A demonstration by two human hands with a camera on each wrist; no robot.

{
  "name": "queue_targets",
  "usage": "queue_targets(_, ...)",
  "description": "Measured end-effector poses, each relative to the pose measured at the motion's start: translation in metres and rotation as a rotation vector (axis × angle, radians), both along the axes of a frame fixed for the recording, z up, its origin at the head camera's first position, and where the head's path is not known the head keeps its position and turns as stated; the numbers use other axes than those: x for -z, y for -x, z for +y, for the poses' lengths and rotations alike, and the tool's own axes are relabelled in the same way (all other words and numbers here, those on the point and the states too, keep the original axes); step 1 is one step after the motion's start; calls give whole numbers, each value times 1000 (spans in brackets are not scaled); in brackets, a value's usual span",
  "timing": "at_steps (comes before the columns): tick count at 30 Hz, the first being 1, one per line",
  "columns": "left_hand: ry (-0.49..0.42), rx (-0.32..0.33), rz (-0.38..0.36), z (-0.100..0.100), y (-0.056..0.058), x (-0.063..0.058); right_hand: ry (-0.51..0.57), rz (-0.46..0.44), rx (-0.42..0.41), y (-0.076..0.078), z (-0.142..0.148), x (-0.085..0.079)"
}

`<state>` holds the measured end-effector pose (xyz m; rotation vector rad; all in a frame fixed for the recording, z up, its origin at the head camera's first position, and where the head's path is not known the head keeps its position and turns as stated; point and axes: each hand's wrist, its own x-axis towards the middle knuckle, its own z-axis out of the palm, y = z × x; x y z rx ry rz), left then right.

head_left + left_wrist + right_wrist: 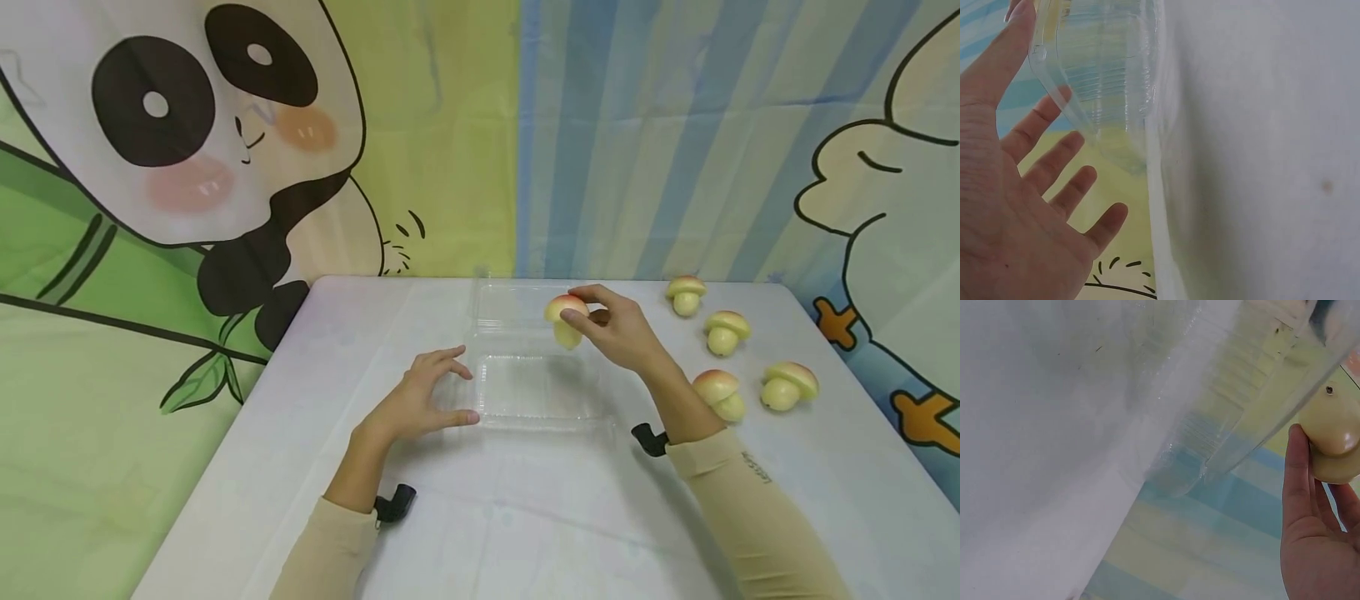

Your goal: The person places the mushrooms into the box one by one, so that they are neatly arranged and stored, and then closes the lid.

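Observation:
A clear plastic clamshell box point(540, 423) lies with its lid raised in the middle of the table. My right hand point(617, 332) pinches a toy mushroom point(564, 321) with a reddish-yellow cap, holding it above the box near the hinge side. In the right wrist view the pale stem of that mushroom point(1332, 425) shows between thumb and fingers. At the box's left side is my left hand point(420, 398), fingers spread and thumb close to the front left corner. The left wrist view has the thumb at the rim of the clear box point(1104, 69); contact is unclear.
On the right of the table stand several more mushrooms: one at the back point(686, 296), another a bit nearer point(726, 332), one beside my right forearm point(718, 393), and one farthest right point(789, 385). A printed cloth point(450, 133) hangs behind the table.

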<state>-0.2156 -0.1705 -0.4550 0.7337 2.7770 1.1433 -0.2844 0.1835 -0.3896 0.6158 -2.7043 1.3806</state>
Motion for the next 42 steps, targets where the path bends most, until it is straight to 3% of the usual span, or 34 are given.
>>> queue_targets(11, 2, 2, 16, -1, 1, -5, 36, -57, -35, 2, -14, 3)
queue_targets(26, -18, -9, 24, -1, 2, -2, 11, -73, -51, 3, -40, 12)
queue_targets(42, -33, -5, 12, -1, 3, 1, -93, -125, -94, 7, -73, 29)
